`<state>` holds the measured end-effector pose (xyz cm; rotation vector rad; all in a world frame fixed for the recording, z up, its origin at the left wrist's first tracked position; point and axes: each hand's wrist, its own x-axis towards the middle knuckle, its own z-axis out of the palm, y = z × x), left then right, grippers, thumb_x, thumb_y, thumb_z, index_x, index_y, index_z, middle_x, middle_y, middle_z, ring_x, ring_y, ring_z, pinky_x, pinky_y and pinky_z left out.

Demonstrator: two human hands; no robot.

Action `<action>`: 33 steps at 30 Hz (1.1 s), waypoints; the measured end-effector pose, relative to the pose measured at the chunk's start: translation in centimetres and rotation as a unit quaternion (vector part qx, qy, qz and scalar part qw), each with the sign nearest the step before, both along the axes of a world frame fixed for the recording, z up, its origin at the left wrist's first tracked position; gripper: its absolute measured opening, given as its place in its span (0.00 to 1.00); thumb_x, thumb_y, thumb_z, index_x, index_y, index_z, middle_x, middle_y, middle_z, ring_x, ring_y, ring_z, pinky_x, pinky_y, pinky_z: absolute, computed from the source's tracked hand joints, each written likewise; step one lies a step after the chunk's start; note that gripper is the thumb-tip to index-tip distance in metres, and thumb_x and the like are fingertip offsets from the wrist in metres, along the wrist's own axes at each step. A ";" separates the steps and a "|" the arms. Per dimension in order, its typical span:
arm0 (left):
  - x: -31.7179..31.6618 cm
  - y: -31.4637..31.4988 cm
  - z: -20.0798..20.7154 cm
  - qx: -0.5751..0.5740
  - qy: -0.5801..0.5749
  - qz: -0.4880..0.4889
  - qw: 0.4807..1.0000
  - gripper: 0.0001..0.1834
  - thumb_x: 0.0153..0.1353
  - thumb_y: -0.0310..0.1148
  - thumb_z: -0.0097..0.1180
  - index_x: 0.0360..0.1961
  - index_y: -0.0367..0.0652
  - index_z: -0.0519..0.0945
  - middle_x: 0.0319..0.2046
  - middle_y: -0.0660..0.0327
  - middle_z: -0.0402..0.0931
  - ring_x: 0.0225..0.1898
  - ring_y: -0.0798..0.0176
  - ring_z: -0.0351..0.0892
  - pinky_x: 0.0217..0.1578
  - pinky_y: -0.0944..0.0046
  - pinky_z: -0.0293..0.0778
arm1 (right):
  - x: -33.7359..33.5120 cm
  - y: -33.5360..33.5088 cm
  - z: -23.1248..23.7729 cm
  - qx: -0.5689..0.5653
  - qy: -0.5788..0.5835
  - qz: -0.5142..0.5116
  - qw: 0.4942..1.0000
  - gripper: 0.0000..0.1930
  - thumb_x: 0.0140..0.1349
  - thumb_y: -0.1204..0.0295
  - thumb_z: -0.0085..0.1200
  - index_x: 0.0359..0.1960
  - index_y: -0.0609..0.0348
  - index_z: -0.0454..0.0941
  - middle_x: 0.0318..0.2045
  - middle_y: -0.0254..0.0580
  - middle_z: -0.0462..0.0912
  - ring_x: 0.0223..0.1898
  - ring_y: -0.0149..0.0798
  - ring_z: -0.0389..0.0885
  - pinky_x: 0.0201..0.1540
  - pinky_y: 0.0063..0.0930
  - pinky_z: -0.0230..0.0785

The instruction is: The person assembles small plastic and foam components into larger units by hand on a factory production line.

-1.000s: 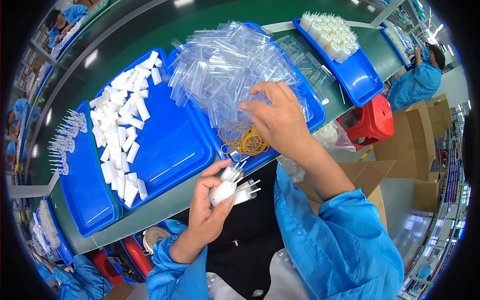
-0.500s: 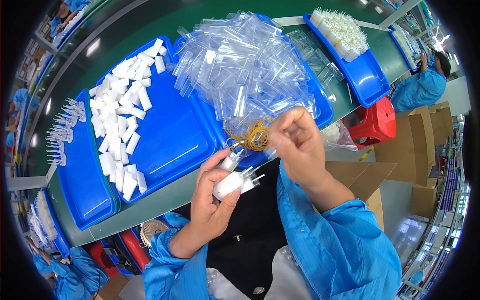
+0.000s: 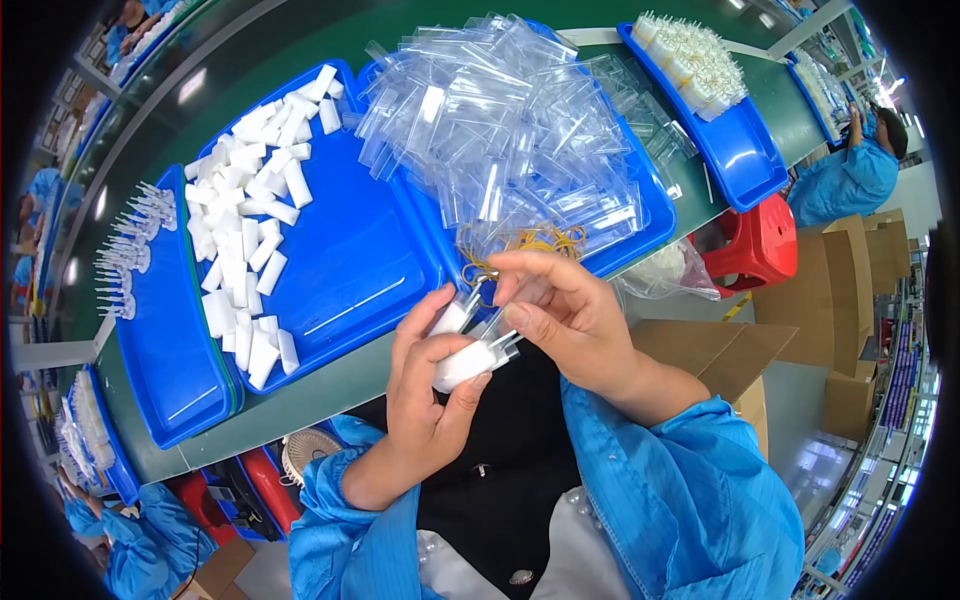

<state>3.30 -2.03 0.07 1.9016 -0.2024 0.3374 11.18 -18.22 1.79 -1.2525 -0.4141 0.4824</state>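
Note:
My left hand (image 3: 418, 405) is closed around a few white power plugs (image 3: 463, 370), whose metal pins point up and to the right. Clear plastic covers sit around some of the pins. My right hand (image 3: 580, 325) comes in from the right, thumb and fingers pinching a small clear plastic sleeve (image 3: 490, 326) at the pins of the held plugs. Part of that sleeve is hidden by the fingers. Just beyond the hands, yellow rubber bands (image 3: 550, 240) lie at the near edge of a blue tray (image 3: 655, 215) heaped with clear plastic sleeves (image 3: 500, 130).
A blue tray (image 3: 350, 270) on the left holds many white blocks (image 3: 250, 210). Farther left, another blue tray (image 3: 165, 370) carries white pieces with pins (image 3: 135, 245). Banded white plugs (image 3: 690, 65) fill a tray at the right. A red stool (image 3: 755, 245) and cardboard boxes (image 3: 815, 290) stand beside the bench.
My right hand has come down and left, from above the rubber bands to the plugs' pins. My left hand keeps its hold on the plugs. The view has shifted slightly.

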 end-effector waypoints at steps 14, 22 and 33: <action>-0.1 0.2 -0.1 -0.019 -0.005 0.021 1.000 0.13 0.55 0.30 0.58 0.39 0.37 0.72 0.56 0.41 0.60 0.54 0.48 0.66 0.52 0.57 0.63 | 0.4 -0.3 -0.3 0.084 -0.010 -0.059 0.995 0.17 0.63 0.75 0.49 0.53 0.65 0.69 0.39 0.38 0.74 0.37 0.29 0.76 0.42 0.22 0.70; 0.0 0.0 -0.2 -0.019 -0.003 0.024 1.000 0.12 0.55 0.30 0.58 0.38 0.37 0.72 0.56 0.41 0.60 0.54 0.47 0.66 0.51 0.56 0.63 | 0.1 -0.1 -0.1 -0.067 -0.156 -0.032 0.985 0.16 0.60 0.77 0.52 0.51 0.65 0.71 0.38 0.41 0.75 0.39 0.28 0.76 0.42 0.20 0.69; -0.1 0.2 -0.2 -0.103 0.071 0.032 0.992 0.10 0.58 0.32 0.55 0.36 0.37 0.72 0.55 0.45 0.61 0.47 0.57 0.69 0.46 0.62 0.66 | -0.8 0.4 -1.0 0.046 0.020 -0.002 0.999 0.15 0.60 0.78 0.52 0.49 0.68 0.71 0.41 0.42 0.75 0.44 0.31 0.76 0.45 0.22 0.71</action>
